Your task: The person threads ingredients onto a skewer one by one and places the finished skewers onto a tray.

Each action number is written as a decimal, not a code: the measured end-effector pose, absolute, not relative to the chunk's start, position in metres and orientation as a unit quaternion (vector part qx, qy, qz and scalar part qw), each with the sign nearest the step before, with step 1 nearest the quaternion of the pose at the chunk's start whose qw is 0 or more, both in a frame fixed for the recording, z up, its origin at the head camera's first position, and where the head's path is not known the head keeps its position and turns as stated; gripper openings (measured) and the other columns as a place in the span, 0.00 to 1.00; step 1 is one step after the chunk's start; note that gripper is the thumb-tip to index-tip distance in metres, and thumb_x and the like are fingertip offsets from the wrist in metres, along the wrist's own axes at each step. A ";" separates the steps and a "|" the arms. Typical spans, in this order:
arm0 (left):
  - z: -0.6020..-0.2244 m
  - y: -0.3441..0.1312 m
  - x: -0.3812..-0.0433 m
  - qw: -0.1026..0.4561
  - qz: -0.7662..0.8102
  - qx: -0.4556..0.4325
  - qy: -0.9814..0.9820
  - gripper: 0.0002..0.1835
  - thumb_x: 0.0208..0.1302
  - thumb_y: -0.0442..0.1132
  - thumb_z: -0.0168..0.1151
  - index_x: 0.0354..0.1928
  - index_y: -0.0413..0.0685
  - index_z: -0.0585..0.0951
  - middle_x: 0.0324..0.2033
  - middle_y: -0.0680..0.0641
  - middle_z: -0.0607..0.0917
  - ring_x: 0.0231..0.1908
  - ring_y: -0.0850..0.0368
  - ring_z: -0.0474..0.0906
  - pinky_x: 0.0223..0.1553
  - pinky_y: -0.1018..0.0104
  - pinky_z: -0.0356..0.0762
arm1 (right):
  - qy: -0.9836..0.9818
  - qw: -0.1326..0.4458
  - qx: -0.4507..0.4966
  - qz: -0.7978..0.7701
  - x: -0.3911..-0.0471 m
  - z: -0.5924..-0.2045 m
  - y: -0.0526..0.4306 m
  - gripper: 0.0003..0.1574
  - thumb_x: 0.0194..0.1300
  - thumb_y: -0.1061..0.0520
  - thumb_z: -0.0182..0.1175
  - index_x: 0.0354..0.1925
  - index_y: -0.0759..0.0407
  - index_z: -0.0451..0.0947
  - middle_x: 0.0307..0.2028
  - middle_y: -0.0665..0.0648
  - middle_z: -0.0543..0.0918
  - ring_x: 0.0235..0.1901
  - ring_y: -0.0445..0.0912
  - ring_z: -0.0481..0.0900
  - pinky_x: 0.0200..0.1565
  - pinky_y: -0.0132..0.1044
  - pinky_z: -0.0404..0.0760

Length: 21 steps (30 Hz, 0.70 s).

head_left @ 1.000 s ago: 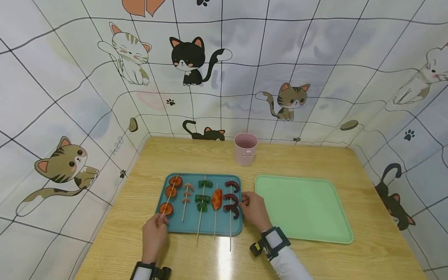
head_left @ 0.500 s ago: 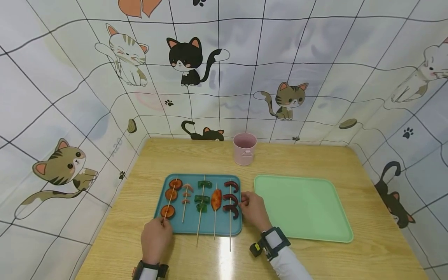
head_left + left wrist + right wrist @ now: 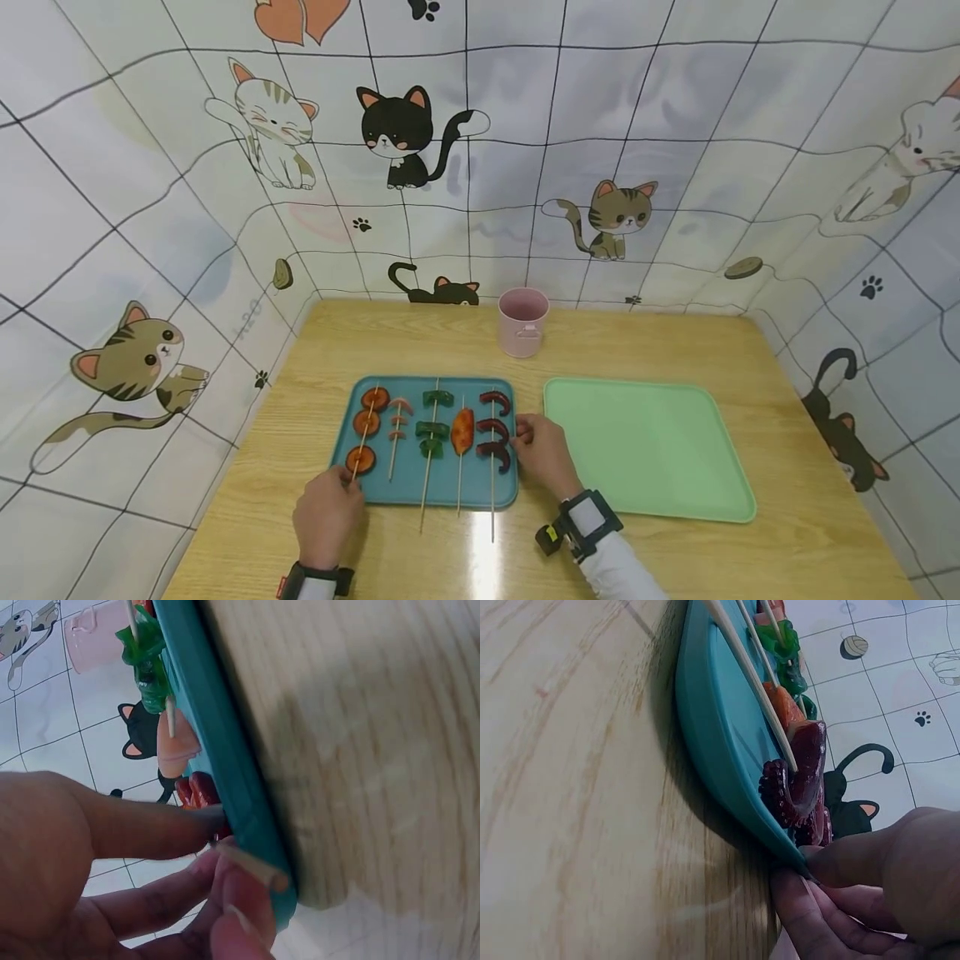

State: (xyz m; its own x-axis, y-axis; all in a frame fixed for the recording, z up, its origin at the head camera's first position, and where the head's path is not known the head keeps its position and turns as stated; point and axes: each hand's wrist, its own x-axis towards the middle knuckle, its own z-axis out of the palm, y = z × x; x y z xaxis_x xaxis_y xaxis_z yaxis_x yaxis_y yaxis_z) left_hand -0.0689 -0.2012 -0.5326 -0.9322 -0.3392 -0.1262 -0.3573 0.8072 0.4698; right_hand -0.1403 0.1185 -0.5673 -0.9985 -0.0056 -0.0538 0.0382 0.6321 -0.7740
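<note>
Five-skewer rows aside, several food skewers lie on a teal tray [image 3: 407, 492]. My left hand [image 3: 327, 512] pinches the stick end [image 3: 256, 868] of the leftmost skewer, which carries round brown-orange slices [image 3: 361, 459], at the tray's near-left corner. My right hand [image 3: 547, 457] pinches the tray's right rim between thumb and finger, beside a skewer of dark red tentacle pieces [image 3: 807, 769]. Between them lie a skewer of small pink pieces [image 3: 397, 422], one with green pieces [image 3: 432, 430] and one with an orange piece [image 3: 462, 431].
A light green tray [image 3: 648, 450] lies to the right of the teal one, behind my right wrist. At the back of the wooden table [image 3: 390, 333] stands a pink cup [image 3: 522, 325]. Cat-patterned sheeting [image 3: 510, 200] encloses the table's back and sides.
My left hand has shifted slightly at the leftmost skewer's stick, and that skewer's lower end has moved slightly right. My right hand has stayed on the tray's rim.
</note>
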 end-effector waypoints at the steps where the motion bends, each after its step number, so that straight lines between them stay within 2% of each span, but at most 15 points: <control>1: -0.532 -0.202 -0.069 0.014 0.248 -0.182 0.951 0.11 0.64 0.36 0.63 0.39 0.33 0.85 0.28 0.38 0.87 0.21 0.50 0.78 0.17 0.59 0.68 | 0.902 0.028 0.009 -0.430 -0.140 -0.568 0.119 0.22 0.66 0.63 0.67 0.58 0.66 0.81 0.38 0.54 0.83 0.37 0.43 0.79 0.40 0.35 0.80; 4: -0.531 -0.202 -0.071 -0.021 0.242 -0.176 0.954 0.13 0.65 0.39 0.63 0.39 0.33 0.85 0.31 0.35 0.86 0.25 0.44 0.81 0.19 0.54 0.71 | 0.897 0.039 0.005 -0.439 -0.140 -0.568 0.124 0.23 0.67 0.61 0.66 0.60 0.65 0.80 0.40 0.54 0.84 0.39 0.42 0.79 0.42 0.36 0.81; 7: -0.530 -0.200 -0.075 -0.083 0.248 -0.162 0.951 0.16 0.67 0.41 0.64 0.42 0.31 0.84 0.34 0.32 0.83 0.33 0.37 0.82 0.24 0.48 0.75 | 0.894 0.048 -0.014 -0.445 -0.139 -0.566 0.131 0.26 0.69 0.56 0.66 0.63 0.63 0.78 0.45 0.54 0.85 0.42 0.42 0.82 0.45 0.38 0.83; 11: -0.532 -0.199 -0.089 -0.171 0.289 -0.097 0.937 0.24 0.69 0.44 0.67 0.56 0.30 0.80 0.45 0.29 0.79 0.46 0.32 0.76 0.37 0.40 0.77 | 0.896 0.046 -0.065 -0.437 -0.139 -0.558 0.145 0.34 0.69 0.47 0.68 0.68 0.57 0.74 0.56 0.56 0.84 0.50 0.47 0.84 0.53 0.46 0.83; 14: -0.536 -0.201 -0.103 -0.217 0.314 -0.028 0.924 0.30 0.68 0.45 0.70 0.65 0.34 0.76 0.56 0.28 0.75 0.57 0.31 0.71 0.49 0.35 0.75 | 0.898 0.031 -0.102 -0.427 -0.140 -0.550 0.158 0.40 0.67 0.44 0.70 0.72 0.51 0.71 0.65 0.57 0.79 0.60 0.54 0.81 0.59 0.53 0.80; 17: -0.535 -0.202 -0.119 -0.229 0.321 0.016 0.919 0.34 0.67 0.47 0.71 0.69 0.39 0.73 0.63 0.27 0.72 0.67 0.28 0.64 0.59 0.29 0.68 | 0.907 0.001 -0.124 -0.403 -0.144 -0.542 0.171 0.42 0.66 0.42 0.71 0.73 0.49 0.69 0.72 0.59 0.72 0.69 0.60 0.72 0.64 0.61 0.74; 21: -0.529 -0.201 -0.138 -0.198 0.317 0.039 0.927 0.35 0.70 0.52 0.67 0.74 0.48 0.70 0.72 0.29 0.64 0.76 0.27 0.51 0.68 0.25 0.55 | 0.930 -0.051 -0.129 -0.341 -0.151 -0.534 0.194 0.46 0.64 0.37 0.70 0.75 0.45 0.67 0.77 0.61 0.62 0.74 0.65 0.61 0.64 0.70 0.69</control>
State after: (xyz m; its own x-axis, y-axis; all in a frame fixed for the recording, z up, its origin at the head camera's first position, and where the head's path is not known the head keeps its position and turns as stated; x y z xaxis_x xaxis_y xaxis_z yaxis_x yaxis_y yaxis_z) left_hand -0.1384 -0.2012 -0.5289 -0.9188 -0.0523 0.3914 0.1982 0.7961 0.5717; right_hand -0.1514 0.1936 -0.5342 -0.9615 -0.2047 0.1833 -0.2747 0.7346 -0.6204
